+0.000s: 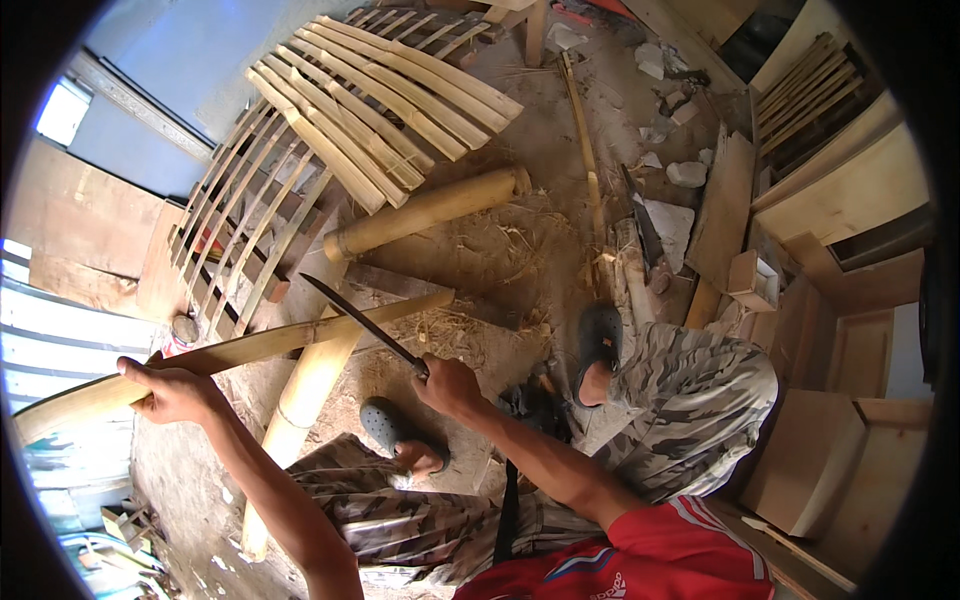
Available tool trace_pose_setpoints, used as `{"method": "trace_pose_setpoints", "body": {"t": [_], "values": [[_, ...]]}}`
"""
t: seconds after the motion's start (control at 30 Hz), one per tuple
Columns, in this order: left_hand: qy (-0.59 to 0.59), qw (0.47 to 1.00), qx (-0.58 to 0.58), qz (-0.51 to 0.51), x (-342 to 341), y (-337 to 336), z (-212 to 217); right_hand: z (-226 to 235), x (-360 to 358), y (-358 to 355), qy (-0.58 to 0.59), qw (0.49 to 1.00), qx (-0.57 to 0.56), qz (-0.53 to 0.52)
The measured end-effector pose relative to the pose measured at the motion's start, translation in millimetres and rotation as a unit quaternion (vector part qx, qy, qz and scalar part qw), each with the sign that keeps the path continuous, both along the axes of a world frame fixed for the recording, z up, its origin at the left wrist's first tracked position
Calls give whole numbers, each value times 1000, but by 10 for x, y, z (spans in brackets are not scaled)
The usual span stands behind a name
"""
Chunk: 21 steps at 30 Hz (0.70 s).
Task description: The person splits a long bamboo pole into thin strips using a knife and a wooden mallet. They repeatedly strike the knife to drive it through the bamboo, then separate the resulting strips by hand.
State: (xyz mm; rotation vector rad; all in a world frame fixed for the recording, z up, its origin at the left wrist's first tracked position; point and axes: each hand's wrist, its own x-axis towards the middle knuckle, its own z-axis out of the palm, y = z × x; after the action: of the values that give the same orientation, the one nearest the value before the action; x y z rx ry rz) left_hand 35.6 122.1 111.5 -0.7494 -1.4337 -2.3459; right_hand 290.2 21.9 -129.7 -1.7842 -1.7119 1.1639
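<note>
My left hand (172, 390) grips a long split bamboo slat (260, 348) that runs from the lower left up toward the centre. My right hand (450, 385) is closed on the handle of a long dark knife (362, 322), its blade slanting up-left and lying against the slat. Under the slat a round bamboo pole (300, 410) stands on the dirt floor. My feet in dark clogs, one (392, 425) and the other (598, 338), rest on the ground on either side.
A thick bamboo log (425, 212) lies ahead, with a pile of split bamboo slats (385, 100) beyond it. Shavings litter the dirt. Another blade (645, 225) lies near rubble at right. Wooden boxes and boards (840, 190) fill the right side.
</note>
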Motion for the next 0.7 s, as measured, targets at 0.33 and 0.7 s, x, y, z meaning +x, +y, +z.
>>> {"method": "trace_pose_setpoints", "body": {"t": [0.33,0.7], "values": [[9,999,-34,1,-70,-89,-62,-144,108,24,-27,999,22,-13],[11,999,-20,-26,125,-46,39,-524,408,76,-55,993,-102,7]]}}
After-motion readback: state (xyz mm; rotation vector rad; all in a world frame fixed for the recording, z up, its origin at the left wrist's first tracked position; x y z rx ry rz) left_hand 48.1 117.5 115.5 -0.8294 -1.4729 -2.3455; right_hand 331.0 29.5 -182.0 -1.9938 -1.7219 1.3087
